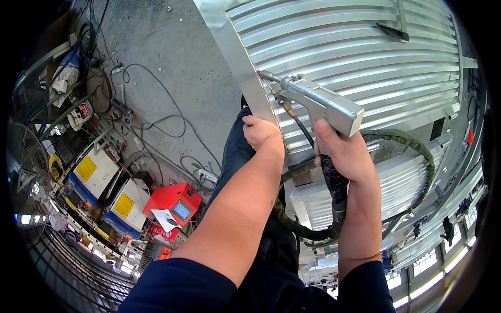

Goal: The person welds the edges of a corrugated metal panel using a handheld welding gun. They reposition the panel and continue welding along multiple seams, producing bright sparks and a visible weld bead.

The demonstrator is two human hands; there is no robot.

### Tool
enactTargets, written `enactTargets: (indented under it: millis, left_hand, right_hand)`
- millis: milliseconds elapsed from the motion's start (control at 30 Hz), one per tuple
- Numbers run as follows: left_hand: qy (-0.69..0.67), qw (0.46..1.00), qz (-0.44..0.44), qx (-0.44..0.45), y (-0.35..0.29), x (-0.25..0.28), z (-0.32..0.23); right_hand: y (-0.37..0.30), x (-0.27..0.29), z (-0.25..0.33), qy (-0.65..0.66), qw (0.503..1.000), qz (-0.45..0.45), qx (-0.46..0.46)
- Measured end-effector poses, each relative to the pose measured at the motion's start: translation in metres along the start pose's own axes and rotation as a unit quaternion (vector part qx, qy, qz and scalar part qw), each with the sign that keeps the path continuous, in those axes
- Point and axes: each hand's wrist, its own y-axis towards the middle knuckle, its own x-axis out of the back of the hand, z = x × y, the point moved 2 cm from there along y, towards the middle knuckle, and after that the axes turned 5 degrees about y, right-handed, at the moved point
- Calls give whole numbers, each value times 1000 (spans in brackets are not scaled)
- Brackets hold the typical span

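My right hand (343, 151) is wrapped round the grip of a silver welding gun (326, 104). The gun's nozzle points left and meets the inner edge of a metal panel's flat border. A brass-fitted hose (288, 108) runs beside its grip, and a thick black sleeved cable (334, 182) hangs from below. The ribbed silver panel (360, 57) lies under the gun. My left hand (261, 133) is closed beside the panel's near-left frame edge, in front of my dark trousers; whatever its fingers hold, if anything, is hidden.
A dark flat tool (392, 32) lies on the panel's far side. The sleeved cable loops right over a second ribbed panel (365, 201). At left stand a red machine with a screen (175, 206) and white cabinets (96, 169). Loose black cables (172, 112) trail over the concrete floor (172, 57).
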Motion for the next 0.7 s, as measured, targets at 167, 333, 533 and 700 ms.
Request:
enactTargets:
  millis: [167, 333, 533, 700]
  left_hand:
    - [16, 1000, 12, -1, 0, 3, -2]
    - [-4, 1000, 19, 4, 1, 2, -1]
    - [31, 999, 41, 10, 2, 2, -1]
    - [3, 1000, 11, 6, 5, -3, 3]
  right_hand:
    - [1, 0, -1, 3, 1000, 5, -1]
    - [2, -1, 0, -11, 1000, 6, -6]
    - [1, -1, -2, -12, 1000, 6, 5]
    - [-3, 0, 0, -14, 1000, 11, -12]
